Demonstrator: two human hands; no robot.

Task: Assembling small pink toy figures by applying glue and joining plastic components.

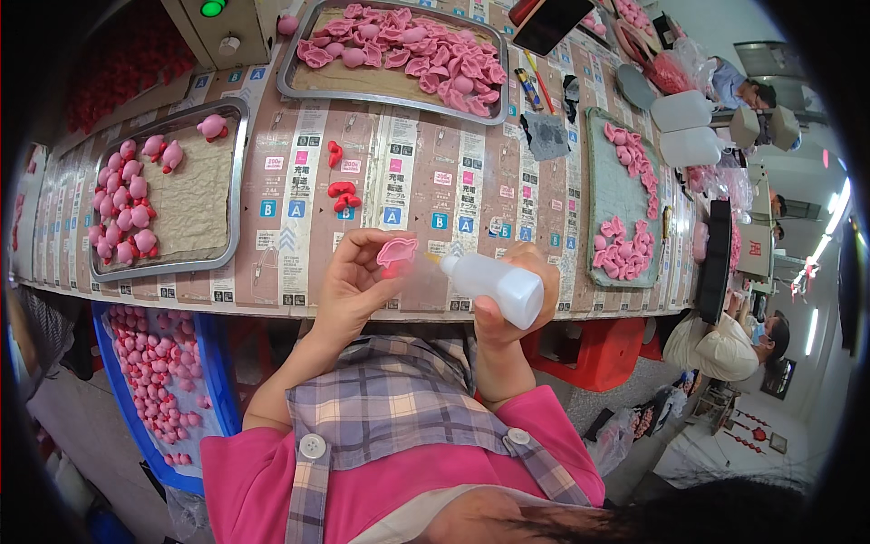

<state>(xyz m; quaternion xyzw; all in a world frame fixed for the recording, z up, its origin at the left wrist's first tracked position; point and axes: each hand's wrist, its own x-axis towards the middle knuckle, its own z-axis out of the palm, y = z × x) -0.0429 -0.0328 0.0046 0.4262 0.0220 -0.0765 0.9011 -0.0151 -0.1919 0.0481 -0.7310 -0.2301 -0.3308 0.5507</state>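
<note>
From where I stand, the white squeeze bottle [494, 286] is the easiest thing to place everything by: the right hand [533, 286] is wrapped round its body, thumb on the near side and fingers curled over the far side, its narrow tip pointing left. Just left of the bottle's tip, the left hand [358, 272] pinches a thin pink piece [397, 254] between thumb and fingers, with something redder at its lower edge; whether the tip touches it, I cannot tell. The piece looks light and bendable, a cupped bit of soft plastic (rubber, perhaps), so I'd judge the rim the place to hold it, squeezing mildly lest the hollow fold. The bottle seems light too, smooth and giving; I'd take it round the middle, since a hard press might push out too much, and damp fingers could slip. Beyond the bottle and to its left, a few small red pieces [343, 195] lie on the patterned table [308, 213]; farther beyond the bottle is a metal tray [362, 84] heaped with pink shells [444, 50]. Well left of the bottle sits a second tray [195, 199] with rounded pink figures [124, 219], and low to the bottle's left a blue crate [216, 367] holds many more. To the bottle's right, a greenish tray [612, 195] carries 2 clusters of pink pieces [625, 257].
</note>
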